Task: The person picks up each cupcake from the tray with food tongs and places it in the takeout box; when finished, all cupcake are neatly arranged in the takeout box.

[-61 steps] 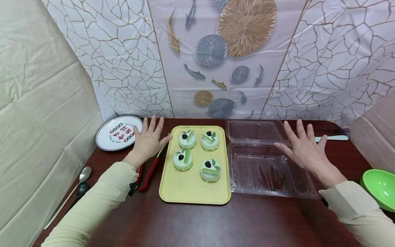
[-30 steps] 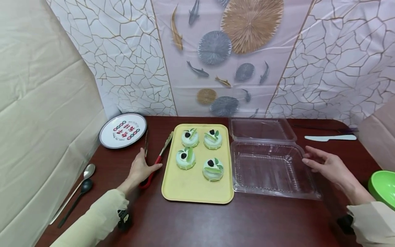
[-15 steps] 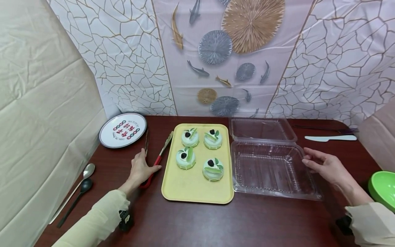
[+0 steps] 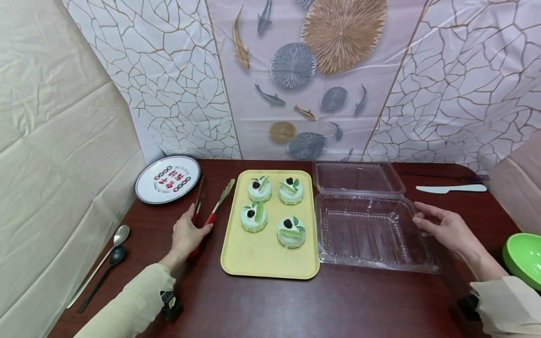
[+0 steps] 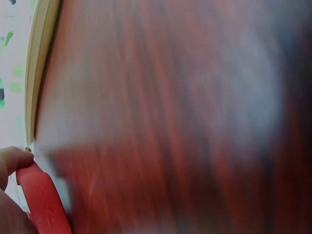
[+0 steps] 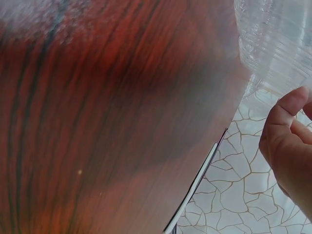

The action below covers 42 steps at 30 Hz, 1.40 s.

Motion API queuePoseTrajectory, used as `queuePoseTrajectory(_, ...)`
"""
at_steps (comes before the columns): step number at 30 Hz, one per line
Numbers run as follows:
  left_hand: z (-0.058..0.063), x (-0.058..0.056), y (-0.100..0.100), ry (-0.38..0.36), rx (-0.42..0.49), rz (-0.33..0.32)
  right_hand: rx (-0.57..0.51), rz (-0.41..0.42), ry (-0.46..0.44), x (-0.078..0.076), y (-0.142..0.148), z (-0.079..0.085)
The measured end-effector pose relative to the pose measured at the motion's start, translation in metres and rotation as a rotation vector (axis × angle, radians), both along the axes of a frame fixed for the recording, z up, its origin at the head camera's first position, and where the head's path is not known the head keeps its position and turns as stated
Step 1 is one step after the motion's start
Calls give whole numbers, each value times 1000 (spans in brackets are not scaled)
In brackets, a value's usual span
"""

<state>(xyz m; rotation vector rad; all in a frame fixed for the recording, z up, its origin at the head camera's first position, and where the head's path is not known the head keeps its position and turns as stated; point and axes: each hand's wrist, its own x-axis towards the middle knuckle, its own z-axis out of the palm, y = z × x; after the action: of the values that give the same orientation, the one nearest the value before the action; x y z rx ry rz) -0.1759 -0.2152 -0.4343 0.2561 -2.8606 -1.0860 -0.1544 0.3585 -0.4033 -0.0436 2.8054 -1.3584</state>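
Observation:
My left hand [image 4: 187, 236] holds a pair of tongs [image 4: 221, 199] with red grips and metal ends, thumb on one arm and fingers on the other. The tongs' two arms stand spread. A red grip [image 5: 43, 197] also shows beside the thumb in the left wrist view. My right hand [image 4: 449, 230] pinches the right rim of a clear plastic hinged box [image 4: 363, 234], whose lid [image 4: 359, 178] lies folded back. Between the hands, a yellow tray [image 4: 264, 263] bears several pale green round cakes [image 4: 291, 239] topped with a dark berry and green garnish.
A white plate [image 4: 148, 184] with red lettering lies back left. Nearer the left wall are a metal spoon [image 4: 121, 233] and a black spoon [image 4: 117, 255]. A white knife [image 4: 450, 188] and a dark fork [image 4: 469, 178] lie back right, with a green bowl [image 4: 524, 256] at the right edge.
Both hands came down from spread and raised, the left onto the tongs, the right to the box rim. Over the last half second the left hand drew the tongs slightly left, away from the tray.

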Motion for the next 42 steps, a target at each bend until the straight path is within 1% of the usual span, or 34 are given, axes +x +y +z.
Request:
queuePoseTrajectory(4,3,0,-8,53,26,-12,-14,-1,3,0,0,-1)
queuePoseTrajectory(6,7,0,-11,109,38,-24,-22,-1,3,0,1,-1)
queuePoseTrajectory(10,15,-1,-16,244,47,-48,-19,-11,-3,0,1,0)
queuePoseTrajectory(13,21,-1,-18,333,44,-79,-23,-12,-9,0,1,0)
queuePoseTrajectory(15,24,0,-19,378,51,-101,-39,-14,-9,-1,1,-1)
queuePoseTrajectory(17,26,1,-19,400,67,-124,-54,-18,-6,-1,2,-2)
queuePoseTrajectory(19,27,3,-18,402,87,-129,-61,-25,-6,-1,2,-2)
queuePoseTrajectory(25,25,6,-17,371,158,-135,-68,-31,-13,0,2,-3)
queuePoseTrajectory(28,24,7,-20,371,141,-170,-81,-34,-10,0,1,-4)
queuePoseTrajectory(30,23,7,-24,369,117,-214,-66,-29,-3,0,0,-5)
queuePoseTrajectory(32,23,8,-30,352,106,-274,-64,-28,-1,0,0,-5)
queuePoseTrajectory(35,24,11,-41,278,122,-365,-54,-28,-2,0,-1,-4)
queuePoseTrajectory(38,25,15,-52,199,143,-442,-51,-30,-7,1,-2,-2)
queuePoseTrajectory(40,26,17,-58,167,143,-489,-40,-29,-10,1,-1,-2)
queuePoseTrajectory(42,26,18,-62,153,134,-533,-29,-30,-12,1,-1,-1)
